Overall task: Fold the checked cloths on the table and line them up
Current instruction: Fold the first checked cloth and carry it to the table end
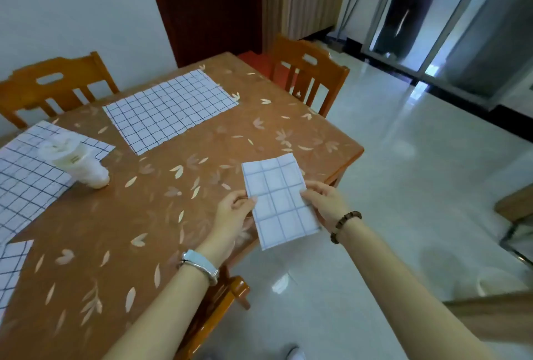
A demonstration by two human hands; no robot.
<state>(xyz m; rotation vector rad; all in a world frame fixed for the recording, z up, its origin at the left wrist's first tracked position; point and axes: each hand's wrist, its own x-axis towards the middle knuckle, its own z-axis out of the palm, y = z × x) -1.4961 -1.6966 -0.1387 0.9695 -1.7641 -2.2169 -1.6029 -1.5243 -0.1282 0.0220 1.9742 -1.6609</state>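
At the brown leaf-patterned bench's (121,224) right edge, both hands, left (233,212) and right (324,201), pinch a folded pale blue-checked cloth (278,198) overhanging open floor.

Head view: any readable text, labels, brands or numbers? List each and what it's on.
None readable.
White plastic cup: a small dark mark on its side, too blurred to read.
Folded checked cloth held in both hands: grid lines only, no text.
Watch on the left wrist: its face is not visible.
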